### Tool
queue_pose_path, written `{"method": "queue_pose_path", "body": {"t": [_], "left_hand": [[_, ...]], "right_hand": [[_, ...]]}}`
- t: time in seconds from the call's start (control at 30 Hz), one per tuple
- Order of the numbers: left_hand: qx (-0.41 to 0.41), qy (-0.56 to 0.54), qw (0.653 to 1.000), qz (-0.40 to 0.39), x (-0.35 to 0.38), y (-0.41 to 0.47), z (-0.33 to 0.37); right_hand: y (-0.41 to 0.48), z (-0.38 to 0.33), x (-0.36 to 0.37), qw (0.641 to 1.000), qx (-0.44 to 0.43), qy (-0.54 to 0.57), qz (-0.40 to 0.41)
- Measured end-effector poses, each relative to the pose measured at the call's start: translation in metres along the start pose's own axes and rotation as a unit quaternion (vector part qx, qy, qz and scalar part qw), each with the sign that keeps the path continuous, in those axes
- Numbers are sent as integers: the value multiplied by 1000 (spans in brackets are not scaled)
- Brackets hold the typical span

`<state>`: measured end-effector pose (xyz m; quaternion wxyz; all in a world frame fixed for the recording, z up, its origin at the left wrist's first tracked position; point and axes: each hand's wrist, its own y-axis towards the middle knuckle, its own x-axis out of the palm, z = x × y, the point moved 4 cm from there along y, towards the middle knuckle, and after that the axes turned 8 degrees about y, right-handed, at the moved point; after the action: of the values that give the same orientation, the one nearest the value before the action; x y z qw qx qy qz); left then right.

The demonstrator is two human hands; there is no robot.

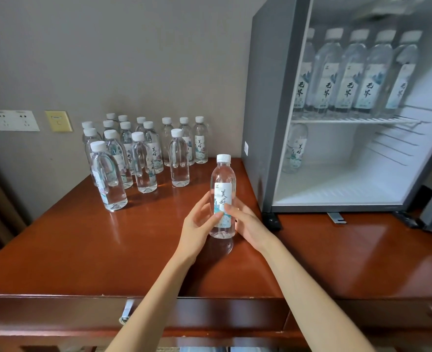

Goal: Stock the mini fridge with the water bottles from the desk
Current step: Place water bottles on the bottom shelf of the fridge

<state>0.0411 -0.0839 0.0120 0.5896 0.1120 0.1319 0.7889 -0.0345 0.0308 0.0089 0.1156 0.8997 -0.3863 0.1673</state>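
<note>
Both hands on one upright bottle [223,196] at desk [82,237] middle, just left of fridge [268,97]; left hand [198,224] fingers curled round its left side, right hand [245,223] fingers clamped on right side; bottle cluster [138,153] near wall; fridge open, bottle row [354,72] on shelf [349,121], one bottle below.

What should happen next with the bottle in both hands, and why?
Probably lift the clear plastic water bottle, gripped by left hand and right hand, into the grey mini fridge, beside the lone bottle under the white wire shelf. That shelf already carries a row of five.
</note>
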Motion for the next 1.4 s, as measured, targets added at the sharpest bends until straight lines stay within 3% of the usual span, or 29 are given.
{"method": "queue_pose_path", "body": {"t": [0.27, 0.77, 0.93, 1.07, 1.17, 1.4], "left_hand": [[-17, 17, 1000, -18, 2, -1, 1], [-14, 55, 998, 23, 4, -9, -2], [48, 94, 994, 37, 17, -22, 9], [144, 147, 978, 43, 40, -33, 21], [183, 197, 963, 16, 63, -35, 24], [192, 282, 935, -94, 128, -18, 12]], "right_hand": [[-4, 3, -6, 997, -31, -52, 52], [-19, -2, -3, 997, -34, -47, 53], [-34, -11, -10, 997, -40, -48, 39], [-52, -22, -23, 997, -68, -27, 34], [-71, -30, -41, 991, -101, -37, 74], [-116, -56, -97, 966, -177, -75, 170]]}}
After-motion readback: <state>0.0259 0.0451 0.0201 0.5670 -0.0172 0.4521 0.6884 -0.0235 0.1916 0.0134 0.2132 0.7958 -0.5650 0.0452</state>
